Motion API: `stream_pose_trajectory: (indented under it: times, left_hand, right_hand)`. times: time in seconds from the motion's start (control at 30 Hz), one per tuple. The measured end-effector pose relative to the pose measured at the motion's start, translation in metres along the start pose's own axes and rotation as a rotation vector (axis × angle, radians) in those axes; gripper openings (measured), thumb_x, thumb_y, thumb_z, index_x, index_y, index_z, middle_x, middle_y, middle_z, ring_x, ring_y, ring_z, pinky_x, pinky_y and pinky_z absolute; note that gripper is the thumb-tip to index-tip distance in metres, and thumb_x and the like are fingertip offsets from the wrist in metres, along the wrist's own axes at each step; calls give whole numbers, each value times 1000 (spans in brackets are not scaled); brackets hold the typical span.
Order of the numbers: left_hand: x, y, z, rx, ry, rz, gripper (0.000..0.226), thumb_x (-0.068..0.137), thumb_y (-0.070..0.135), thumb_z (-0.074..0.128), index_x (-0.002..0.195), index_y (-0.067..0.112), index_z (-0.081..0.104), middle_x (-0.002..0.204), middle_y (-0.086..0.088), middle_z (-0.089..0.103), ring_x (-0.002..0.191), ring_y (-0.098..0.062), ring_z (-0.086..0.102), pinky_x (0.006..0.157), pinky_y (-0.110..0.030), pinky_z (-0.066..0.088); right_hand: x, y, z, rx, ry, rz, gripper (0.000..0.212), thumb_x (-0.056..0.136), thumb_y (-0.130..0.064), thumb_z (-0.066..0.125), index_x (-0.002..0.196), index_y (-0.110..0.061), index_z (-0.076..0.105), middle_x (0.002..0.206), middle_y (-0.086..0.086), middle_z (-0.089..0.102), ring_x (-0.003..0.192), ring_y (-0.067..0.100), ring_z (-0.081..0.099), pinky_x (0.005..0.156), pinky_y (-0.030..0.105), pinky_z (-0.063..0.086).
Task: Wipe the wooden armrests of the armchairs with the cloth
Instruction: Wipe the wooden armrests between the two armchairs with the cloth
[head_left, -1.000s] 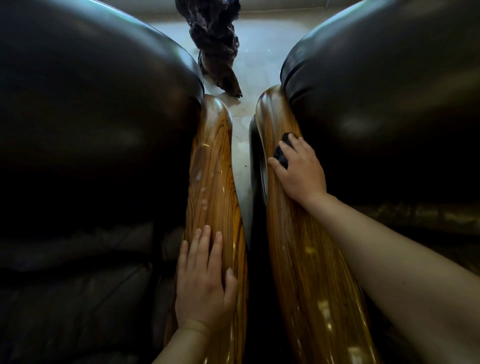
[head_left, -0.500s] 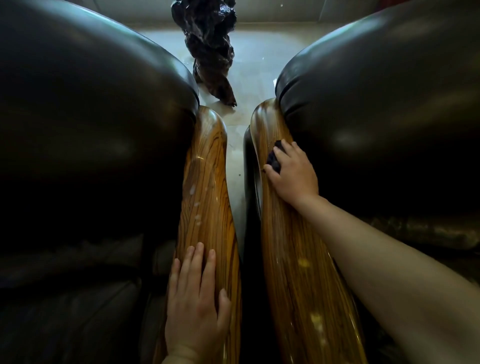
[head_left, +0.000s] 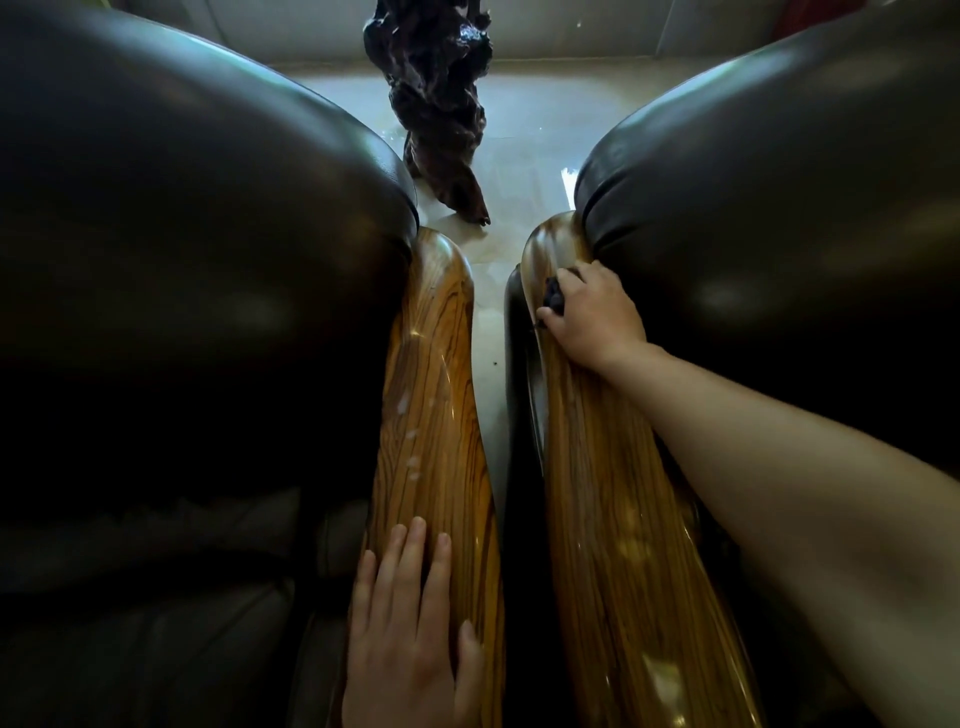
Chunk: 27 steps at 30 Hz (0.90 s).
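Between two dark leather armchairs, standing side by side over a pale tiled floor (head_left: 519, 171). Right hand (head_left: 592, 312) far out along the right armchair's wooden armrest (head_left: 613, 519), near its rounded far end and just beside the leather back cushion (head_left: 779, 208), fingers curled down over a small dark cloth (head_left: 552, 297); only a bunched edge of it showing at the fingertips. Left hand (head_left: 410, 623) flat and spread, holding nothing, palm down on the near part of the left armchair's wooden armrest (head_left: 431, 395), apparently for support. Beyond the gap, a gnarled dark wood sculpture (head_left: 436, 104) on the floor.

Work seemingly in mid-course: cloth pressed to the far stretch of the right armrest, its nearer length glossy with soft reflections, though whether from wiping or from varnish alone, impossible to tell. Left armrest judged not yet done: several pale smudges (head_left: 410, 447) plain on its middle, ahead of the resting hand. Other armrests of both chairs out of view, their state unknown.
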<state>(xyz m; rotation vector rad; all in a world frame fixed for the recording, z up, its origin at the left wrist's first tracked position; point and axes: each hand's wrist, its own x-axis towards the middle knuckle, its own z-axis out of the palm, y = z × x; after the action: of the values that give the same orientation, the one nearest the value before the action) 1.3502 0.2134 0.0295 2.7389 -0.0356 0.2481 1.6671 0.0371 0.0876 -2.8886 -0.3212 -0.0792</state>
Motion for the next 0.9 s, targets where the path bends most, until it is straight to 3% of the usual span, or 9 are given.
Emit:
stream_pose_trajectory:
  times: [0.1,0.2,0.3,0.4,0.5,0.63,0.73,0.8,0.9]
  left_hand:
    - [0,3,-1,10,-13,-5,72,77,37,51,145,13,38,152,-13,39,143,-29,31,114,-54,24]
    - [0,5,-7,10,-27,-18,68,79,36,49,141,10,43,150,-16,42,141,-31,35,112,-55,26]
    - [0,6,-8,-4,-40,-35,66,80,36,47,140,8,47,151,-16,41,141,-30,34,113,-56,26]
    - [0,7,-9,-8,-67,-37,66,82,36,45,142,7,45,153,-14,38,144,-29,31,115,-56,24]
    - [-1,8,-9,0,-80,-48,66,83,36,44,143,8,43,154,-14,36,145,-28,28,115,-56,23]
    - [-2,8,-9,19,-89,-42,66,85,37,42,145,9,40,155,-13,34,146,-26,24,117,-55,20]
    - [-2,9,-9,18,-91,-50,67,85,37,42,146,10,38,157,-13,32,148,-25,21,117,-55,20]
    - [-2,9,-9,19,-88,-54,67,85,37,42,146,10,37,157,-13,31,148,-24,20,118,-54,19]
    - [-3,10,-9,19,-68,-45,66,85,36,42,146,10,37,155,-13,33,148,-24,20,118,-54,19]
  right_hand:
    - [-6,-9,-2,-30,-38,-151,35,89,-39,64,117,-18,69,130,3,61,129,26,47,107,39,36]
    - [-71,-11,0,-69,-113,-399,29,87,-43,59,108,-27,70,120,-3,65,121,19,51,104,39,43]
    - [-127,9,-2,-5,-179,-543,34,92,-47,49,117,-30,66,131,-5,60,133,17,46,115,41,35]
    - [-112,30,-6,54,-49,-295,47,96,-50,46,138,-29,53,152,-4,44,145,17,30,120,39,21]
    - [-102,23,-2,119,22,-20,55,98,-47,47,147,-25,40,160,-3,31,150,18,18,121,43,19]
    - [-188,10,16,200,69,-94,52,96,-42,49,145,-28,41,159,-5,30,149,16,20,118,44,27]
    - [-257,21,19,207,-1,-302,50,98,-39,50,145,-26,43,161,-5,27,150,19,20,116,46,33]
    - [-255,36,16,198,-7,-392,49,98,-36,52,144,-21,45,160,0,31,149,21,25,113,47,37]
    - [-206,29,8,230,71,-141,50,97,-35,53,143,-17,48,154,4,40,145,22,33,113,48,37]
